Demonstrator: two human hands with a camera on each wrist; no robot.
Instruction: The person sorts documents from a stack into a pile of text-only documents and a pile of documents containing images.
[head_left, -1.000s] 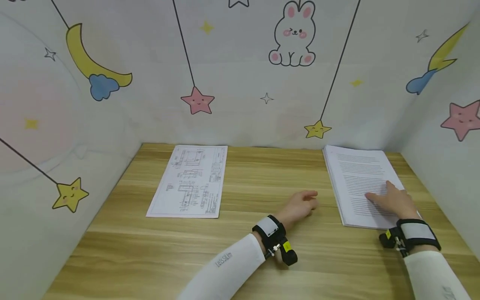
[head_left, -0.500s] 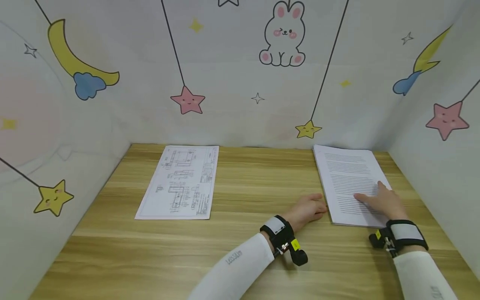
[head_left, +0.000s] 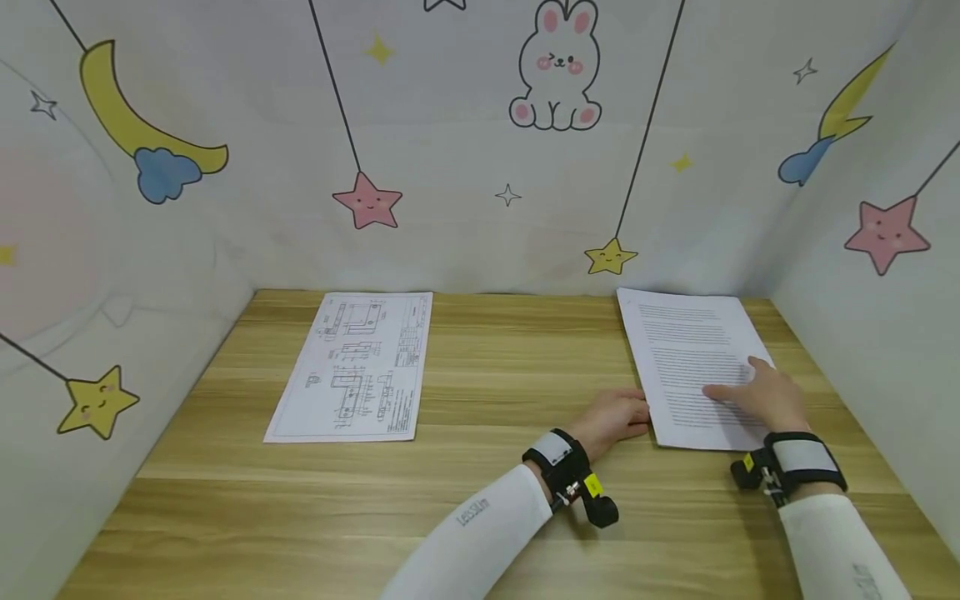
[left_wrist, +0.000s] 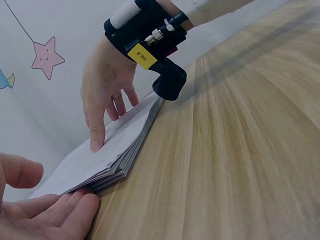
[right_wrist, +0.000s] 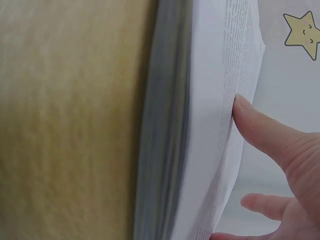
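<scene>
A thick stack of printed paper lies at the right of the table, its top sheet covered in lines of text. My left hand is at the stack's left edge. In the left wrist view, the left fingers lie straight against that edge, tips partly hidden by the sheets, while the left thumb stays apart above. My right hand rests on the right part of the stack. Its thumb touches the top page in the right wrist view, and the other fingers spread toward the far side.
A single sheet with a technical drawing lies flat at the left of the wooden table. White walls with cartoon prints close off the back and both sides. Each wrist carries a strapped-on camera.
My left hand has moved right until it meets the stack's left edge. The right hand stays on the stack. The head view has turned slightly right.
</scene>
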